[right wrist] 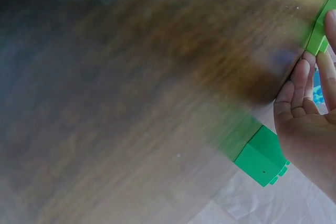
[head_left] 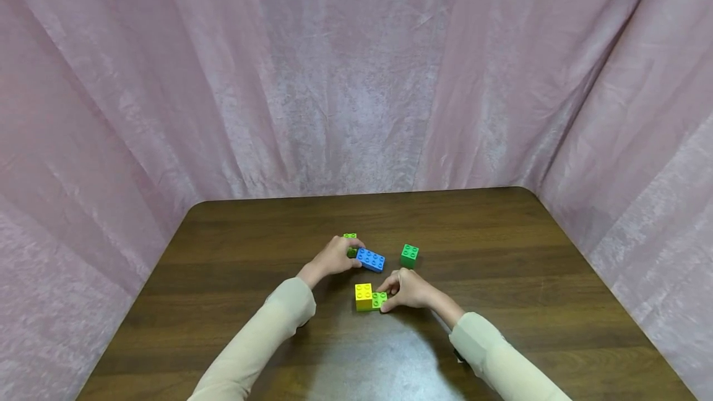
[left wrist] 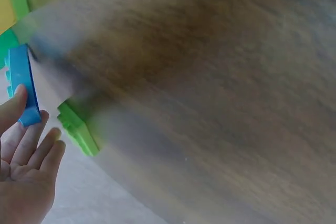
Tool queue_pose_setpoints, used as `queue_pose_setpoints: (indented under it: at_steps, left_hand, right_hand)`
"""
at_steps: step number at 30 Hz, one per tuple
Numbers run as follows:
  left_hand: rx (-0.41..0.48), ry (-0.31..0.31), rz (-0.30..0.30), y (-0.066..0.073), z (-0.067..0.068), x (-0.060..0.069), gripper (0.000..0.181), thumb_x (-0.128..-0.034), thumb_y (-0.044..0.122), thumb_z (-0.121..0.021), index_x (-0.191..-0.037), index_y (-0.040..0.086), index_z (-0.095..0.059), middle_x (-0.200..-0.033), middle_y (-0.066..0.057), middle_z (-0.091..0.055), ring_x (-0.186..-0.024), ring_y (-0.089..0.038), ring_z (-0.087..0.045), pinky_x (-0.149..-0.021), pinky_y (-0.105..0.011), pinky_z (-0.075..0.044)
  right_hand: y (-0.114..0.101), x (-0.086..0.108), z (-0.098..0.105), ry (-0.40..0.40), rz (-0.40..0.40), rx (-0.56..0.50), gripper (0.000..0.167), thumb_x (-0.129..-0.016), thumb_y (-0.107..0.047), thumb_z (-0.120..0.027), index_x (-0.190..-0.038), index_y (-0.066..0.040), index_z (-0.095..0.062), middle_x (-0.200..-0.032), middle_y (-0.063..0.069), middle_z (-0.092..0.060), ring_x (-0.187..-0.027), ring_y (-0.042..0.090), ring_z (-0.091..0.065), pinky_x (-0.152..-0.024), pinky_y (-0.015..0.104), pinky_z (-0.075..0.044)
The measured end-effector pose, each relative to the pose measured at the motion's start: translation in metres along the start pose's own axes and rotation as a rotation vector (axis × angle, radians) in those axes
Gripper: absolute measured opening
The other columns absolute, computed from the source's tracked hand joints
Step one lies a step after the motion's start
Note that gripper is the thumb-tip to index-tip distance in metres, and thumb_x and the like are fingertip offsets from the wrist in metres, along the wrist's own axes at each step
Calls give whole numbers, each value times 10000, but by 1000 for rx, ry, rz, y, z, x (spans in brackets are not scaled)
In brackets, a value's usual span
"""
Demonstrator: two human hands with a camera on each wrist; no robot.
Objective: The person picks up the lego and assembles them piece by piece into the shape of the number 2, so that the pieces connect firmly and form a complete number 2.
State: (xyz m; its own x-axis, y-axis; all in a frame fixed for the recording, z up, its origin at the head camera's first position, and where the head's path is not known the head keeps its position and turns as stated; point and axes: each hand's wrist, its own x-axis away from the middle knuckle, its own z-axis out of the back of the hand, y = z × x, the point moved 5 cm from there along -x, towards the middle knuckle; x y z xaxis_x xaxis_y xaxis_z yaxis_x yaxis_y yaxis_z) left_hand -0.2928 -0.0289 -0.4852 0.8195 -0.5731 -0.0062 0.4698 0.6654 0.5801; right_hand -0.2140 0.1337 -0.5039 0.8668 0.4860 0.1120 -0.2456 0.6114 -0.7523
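Many folds of pink curtain (head_left: pixel 356 79) hang behind and on both sides of a brown wooden table (head_left: pixel 250 228). Two long, pale sleeves reach in over the table, the left sleeve (head_left: pixel 262 333) and the right sleeve (head_left: pixel 501 357). Out of them come the left hand (head_left: pixel 333 255), a bit farther off, and the right hand (head_left: pixel 412 289), a bit nearer.

The long blue block (head_left: pixel 372 260) is in the left hand, near the middle of the table. The thumb is on one side and a finger is on the other, so they pinch it by one end. I cannot tell if it touches the table.

A light green block (left wrist: pixel 79 132) is just past the left hand, and that hand hides part of it in the head view.

The flat lime piece (head_left: pixel 379 301) is closer to the person. The right hand pinches its right end between thumb and finger, with only a narrow gap. On its left end sits the small yellow block (head_left: pixel 364 296). The small dark green block (head_left: pixel 409 255) is on the table beyond the right hand, not touching the blue one.
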Motion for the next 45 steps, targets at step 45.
queue_pose_setpoints:
  at_steps: [45]
  left_hand:
    - [426, 24, -10, 33, 14, 58, 331, -780, 79, -803, -1057, -57, -682, -980, -199, -727, -873, -205, -703, -795, -299, -603]
  right_hand:
    - [5, -3, 0, 21, 0, -23, 249, -713, -168, -868, -848, 4, -751, -787, 49, -638, -723, 96, -519, -621, 181, -461]
